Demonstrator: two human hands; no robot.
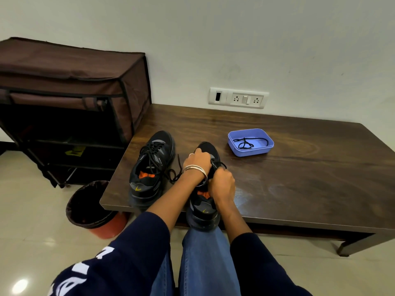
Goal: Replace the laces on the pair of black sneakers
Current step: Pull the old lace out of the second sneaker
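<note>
A person in a dark blue sleeved top and blue jeans sits facing a low dark wooden table (277,167). Two black sneakers with orange insoles stand on it, toes pointing away. The left black sneaker (151,167) stands alone, its black lace (171,169) loosely threaded and trailing onto the wood. The right black sneaker (205,189) sits at the near edge, its heel overhanging. Both hands meet over its eyelets: the left hand (197,160), wearing silver bangles and a ring, and the right hand (222,183) each appear to pinch a black lace end (215,164), though the fingers hide the grip. Farther right, a lilac plastic tray (265,149) holds a spare black lace (245,143).
</note>
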